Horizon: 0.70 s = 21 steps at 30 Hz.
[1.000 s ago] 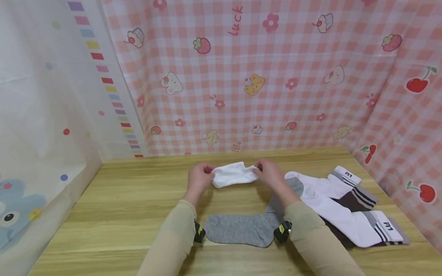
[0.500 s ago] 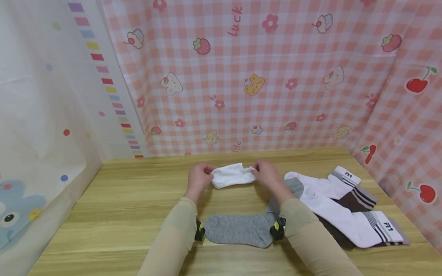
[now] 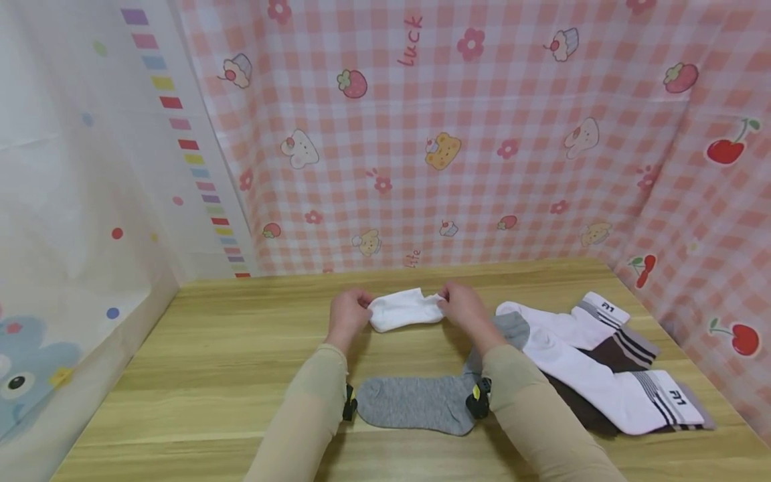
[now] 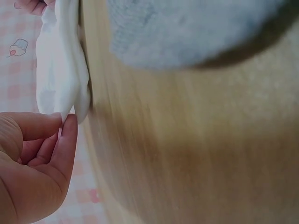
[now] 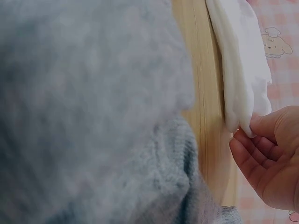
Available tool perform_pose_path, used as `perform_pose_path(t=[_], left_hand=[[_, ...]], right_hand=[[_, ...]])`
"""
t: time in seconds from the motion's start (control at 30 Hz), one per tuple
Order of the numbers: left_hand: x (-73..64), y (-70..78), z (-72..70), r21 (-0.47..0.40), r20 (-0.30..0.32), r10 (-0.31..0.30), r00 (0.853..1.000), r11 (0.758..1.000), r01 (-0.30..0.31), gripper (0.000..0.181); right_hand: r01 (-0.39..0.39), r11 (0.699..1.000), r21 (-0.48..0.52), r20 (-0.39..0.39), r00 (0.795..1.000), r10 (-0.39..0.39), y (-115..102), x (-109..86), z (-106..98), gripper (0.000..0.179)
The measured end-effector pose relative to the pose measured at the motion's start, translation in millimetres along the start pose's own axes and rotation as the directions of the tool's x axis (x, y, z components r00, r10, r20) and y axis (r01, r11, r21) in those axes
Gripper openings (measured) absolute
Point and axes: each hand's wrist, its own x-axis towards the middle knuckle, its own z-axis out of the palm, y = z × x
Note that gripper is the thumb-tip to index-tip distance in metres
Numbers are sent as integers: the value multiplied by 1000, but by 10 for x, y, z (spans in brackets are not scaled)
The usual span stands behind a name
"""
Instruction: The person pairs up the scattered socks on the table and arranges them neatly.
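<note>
A short white sock (image 3: 403, 310) stretches between the two hands toward the back of the table. My left hand (image 3: 349, 314) pinches its left end between thumb and fingers; the left wrist view shows the sock (image 4: 58, 60) caught at the fingertips of that hand (image 4: 42, 158). The right hand (image 3: 465, 309) pinches the other end, and in the right wrist view its thumb presses the fabric (image 5: 243, 70) against the fingers (image 5: 250, 163). Below the forearms a grey sock (image 3: 415, 404) lies flat on the table, another grey sock (image 3: 512, 328) partly hidden behind the right wrist.
On the right lie white socks with black stripes (image 3: 602, 375) and dark brown socks (image 3: 617, 351), overlapping. The wooden table (image 3: 229, 375) meets a pink checked cloth (image 3: 385, 201) at the back. A white cloth (image 3: 78, 201) hangs at the left.
Both hands keep their pinch on the white sock. The right hand has shifted slightly left, so its end of the sock has moved a little inward. The other socks lie unchanged.
</note>
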Motion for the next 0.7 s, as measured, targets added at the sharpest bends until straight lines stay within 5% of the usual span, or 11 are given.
perform_pose_path(t=[0.5,0.7], left_hand=[[-18,18,2,65,-4,-7,1000,998,7,12],[-22,-17,-32,109,-13,38,999,993,-36,11]], right_hand=[[28,999,-29,-12,1000,-29,17,-5,12,11],[25,1000,-18,-20,999,-25,47,-23,-12,13]])
